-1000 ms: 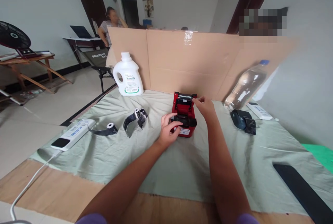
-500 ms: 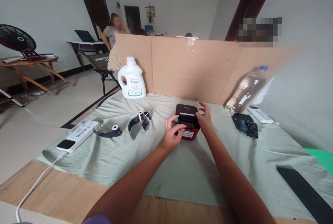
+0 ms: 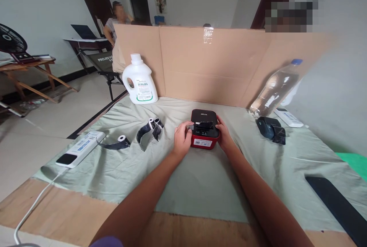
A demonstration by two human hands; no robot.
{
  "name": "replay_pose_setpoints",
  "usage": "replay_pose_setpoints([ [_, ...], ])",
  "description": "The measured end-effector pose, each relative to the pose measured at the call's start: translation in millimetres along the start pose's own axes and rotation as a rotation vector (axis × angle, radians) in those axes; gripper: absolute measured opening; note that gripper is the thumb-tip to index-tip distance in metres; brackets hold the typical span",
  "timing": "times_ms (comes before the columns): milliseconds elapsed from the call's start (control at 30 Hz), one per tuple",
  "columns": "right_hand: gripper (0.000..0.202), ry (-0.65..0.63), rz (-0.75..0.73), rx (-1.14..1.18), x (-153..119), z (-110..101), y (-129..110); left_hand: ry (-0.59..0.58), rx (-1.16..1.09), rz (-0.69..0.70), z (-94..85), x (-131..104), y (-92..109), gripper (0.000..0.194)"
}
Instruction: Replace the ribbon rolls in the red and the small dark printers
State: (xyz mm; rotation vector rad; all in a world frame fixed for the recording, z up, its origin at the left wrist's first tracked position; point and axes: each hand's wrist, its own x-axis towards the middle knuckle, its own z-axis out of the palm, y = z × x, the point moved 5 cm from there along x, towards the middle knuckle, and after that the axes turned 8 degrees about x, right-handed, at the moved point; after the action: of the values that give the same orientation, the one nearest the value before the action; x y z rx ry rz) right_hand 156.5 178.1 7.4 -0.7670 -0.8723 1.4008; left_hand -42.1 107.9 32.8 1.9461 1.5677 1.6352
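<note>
A small red and black printer (image 3: pixel 203 129) stands on the green cloth (image 3: pixel 206 178), its black lid down and a dark strip showing at the slot on top. My left hand (image 3: pixel 182 138) grips its left side, fingertips at the lid's edge. Against the right side lies my right hand (image 3: pixel 224 135), fingers curled round the body. To the left are rolls with dark strips (image 3: pixel 146 131) and another such roll (image 3: pixel 122 141).
A white jug (image 3: pixel 141 80) stands at the back left before a cardboard screen (image 3: pixel 206 63). Toward the right are a clear bottle (image 3: pixel 273 90), a dark device (image 3: pixel 268 127) and a black phone (image 3: pixel 335 205). A white power strip (image 3: pixel 82 149) lies left. A person (image 3: pixel 110 29) sits behind.
The printer's lid has swung from open to closed. Both hands have moved from the opening to the printer's sides. The view has shifted slightly.
</note>
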Motion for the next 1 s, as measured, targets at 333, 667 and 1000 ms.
replay_pose_setpoints([
  [333, 0.05, 0.069, -0.209, -0.095, -14, -3, 7, -0.013, -0.171, -0.071, 5.5, -6, -4, 0.037],
  [667, 0.085, -0.359, -0.157, -0.6, -58, 10, -17, -0.42, -0.496, -0.344, 2.5, 32, -12, 0.05],
  [1000, 0.092, -0.358, -0.421, -0.702, -17, 122, -38, -0.188, -0.445, -0.327, -68.6, 103, -42, 0.044],
])
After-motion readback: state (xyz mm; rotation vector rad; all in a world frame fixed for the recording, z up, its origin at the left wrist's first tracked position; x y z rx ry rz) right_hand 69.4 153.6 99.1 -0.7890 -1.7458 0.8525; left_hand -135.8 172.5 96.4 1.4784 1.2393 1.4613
